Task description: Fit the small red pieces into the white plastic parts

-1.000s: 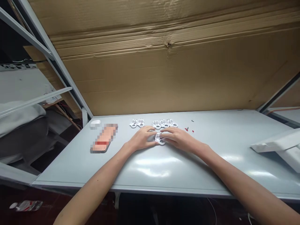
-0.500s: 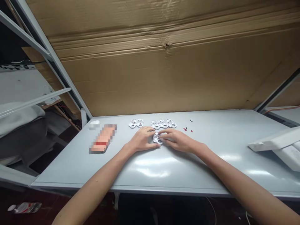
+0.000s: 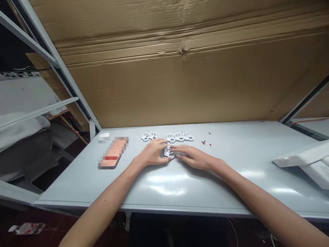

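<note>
A small white plastic part with a ring-shaped hole (image 3: 169, 152) lies on the table between my two hands. My left hand (image 3: 154, 153) is closed around its left side, fingers behind it and thumb at the front. From the other side, my right hand (image 3: 194, 156) reaches in with its fingers stretched out. Its fingertips touch the part's right edge, and finger and thumb stay apart. Behind them stand matching white parts in a row: a pair (image 3: 149, 136) on the left and a group of three (image 3: 179, 137) to its right.
Small red and black bits (image 3: 203, 142) lie right of the row. A blurred orange-pink flat object (image 3: 114, 152) and a white case-like item (image 3: 104, 137) sit at left. White packaging (image 3: 303, 156) is at the right edge. Cardboard (image 3: 195, 85) closes off the back.
Both hands and the white part between them have shifted slightly to the left. The rows behind and the small red bits stay where they were.
</note>
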`<state>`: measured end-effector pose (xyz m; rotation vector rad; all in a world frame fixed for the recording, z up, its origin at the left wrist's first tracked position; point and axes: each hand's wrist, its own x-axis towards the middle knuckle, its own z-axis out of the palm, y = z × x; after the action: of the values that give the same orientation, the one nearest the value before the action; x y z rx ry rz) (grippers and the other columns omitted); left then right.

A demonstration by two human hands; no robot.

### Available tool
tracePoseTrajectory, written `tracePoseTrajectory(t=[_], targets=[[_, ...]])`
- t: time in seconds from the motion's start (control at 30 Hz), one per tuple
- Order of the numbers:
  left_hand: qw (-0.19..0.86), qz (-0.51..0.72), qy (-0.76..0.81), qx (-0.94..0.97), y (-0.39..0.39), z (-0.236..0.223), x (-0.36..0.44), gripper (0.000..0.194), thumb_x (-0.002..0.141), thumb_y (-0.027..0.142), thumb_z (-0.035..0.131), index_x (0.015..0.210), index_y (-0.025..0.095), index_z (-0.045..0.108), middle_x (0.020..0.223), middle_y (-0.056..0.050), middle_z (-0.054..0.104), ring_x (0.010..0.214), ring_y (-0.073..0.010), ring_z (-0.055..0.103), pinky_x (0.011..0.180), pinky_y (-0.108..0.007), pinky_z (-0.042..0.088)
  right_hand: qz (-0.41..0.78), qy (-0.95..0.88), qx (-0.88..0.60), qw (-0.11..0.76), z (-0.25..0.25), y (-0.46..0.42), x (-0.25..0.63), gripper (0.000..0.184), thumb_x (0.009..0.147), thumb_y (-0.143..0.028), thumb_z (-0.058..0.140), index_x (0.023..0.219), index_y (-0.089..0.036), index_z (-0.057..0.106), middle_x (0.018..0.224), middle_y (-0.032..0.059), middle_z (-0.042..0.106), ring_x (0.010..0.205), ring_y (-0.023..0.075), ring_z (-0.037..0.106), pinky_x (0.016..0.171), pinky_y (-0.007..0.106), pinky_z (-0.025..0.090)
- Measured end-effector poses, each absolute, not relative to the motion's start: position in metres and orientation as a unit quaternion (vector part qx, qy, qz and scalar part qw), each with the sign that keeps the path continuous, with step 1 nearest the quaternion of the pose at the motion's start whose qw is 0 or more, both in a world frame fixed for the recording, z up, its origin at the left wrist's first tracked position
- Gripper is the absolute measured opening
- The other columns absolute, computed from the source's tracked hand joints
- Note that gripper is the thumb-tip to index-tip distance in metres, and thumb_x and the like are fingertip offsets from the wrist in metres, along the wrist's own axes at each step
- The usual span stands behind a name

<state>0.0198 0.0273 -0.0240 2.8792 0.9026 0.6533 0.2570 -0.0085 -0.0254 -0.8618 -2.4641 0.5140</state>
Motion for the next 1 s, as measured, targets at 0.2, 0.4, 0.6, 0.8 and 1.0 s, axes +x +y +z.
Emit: tracePoseTrajectory(t=[0.2, 0.4, 0.6, 0.8, 1.0], targets=[[0.027, 0.198, 0.312, 0.929, 0.028, -0.025, 0.021, 0.036, 0.082, 0.048, 0.07, 0.105, 0.021, 0.07, 0.113, -0.011, 0.068, 0.113, -0.0307, 0.059, 0.102, -0.045, 0.044, 0.153, -0.911, -0.306, 0.231, -0.027, -0.007, 0.256, 0.041, 0.098, -0.021, 0.045, 0.136, -0.023, 0.059, 0.142, 0.01, 0.058, 0.131, 0.0268, 0.054, 0.107, 0.049, 0.046], [0.012, 0.179, 0.342, 0.923, 0.032, -0.021, 0.01, 0.033, 0.079, 0.05, 0.072, 0.098, 0.023, 0.072, 0.128, -0.011, 0.061, 0.131, -0.0375, 0.045, 0.113, -0.056, 0.032, 0.133, -0.893, -0.359, 0.237, -0.028, -0.007, 0.257, 0.038, 0.099, -0.026, 0.045, 0.133, -0.023, 0.06, 0.132, 0.0108, 0.066, 0.117, 0.0273, 0.064, 0.098, 0.047, 0.053], [0.009, 0.145, 0.39, 0.909, 0.038, -0.025, 0.002, 0.046, 0.085, 0.053, 0.067, 0.116, 0.019, 0.068, 0.141, -0.017, 0.052, 0.14, -0.0395, 0.035, 0.116, -0.063, 0.022, 0.097, -0.904, -0.353, 0.219, -0.031, -0.004, 0.257, 0.033, 0.099, -0.027, 0.044, 0.122, -0.018, 0.066, 0.124, 0.0146, 0.069, 0.112, 0.0278, 0.065, 0.095, 0.045, 0.053], [0.027, 0.133, 0.4, 0.907, 0.039, -0.027, 0.003, 0.05, 0.091, 0.054, 0.059, 0.13, 0.023, 0.059, 0.148, -0.015, 0.047, 0.146, -0.0362, 0.028, 0.118, -0.061, 0.018, 0.071, -0.91, -0.348, 0.212, -0.029, -0.005, 0.256, 0.032, 0.098, -0.024, 0.044, 0.118, -0.019, 0.068, 0.119, 0.0131, 0.071, 0.109, 0.0265, 0.066, 0.093, 0.044, 0.054], [0.051, 0.114, 0.395, 0.91, 0.043, -0.029, 0.004, 0.054, 0.096, 0.051, 0.052, 0.142, 0.023, 0.048, 0.152, -0.014, 0.045, 0.147, -0.0355, 0.026, 0.118, -0.061, 0.013, 0.075, -0.91, -0.34, 0.227, -0.028, -0.006, 0.256, 0.03, 0.096, -0.023, 0.046, 0.114, -0.02, 0.07, 0.117, 0.0137, 0.071, 0.105, 0.0281, 0.067, 0.09, 0.045, 0.055]])
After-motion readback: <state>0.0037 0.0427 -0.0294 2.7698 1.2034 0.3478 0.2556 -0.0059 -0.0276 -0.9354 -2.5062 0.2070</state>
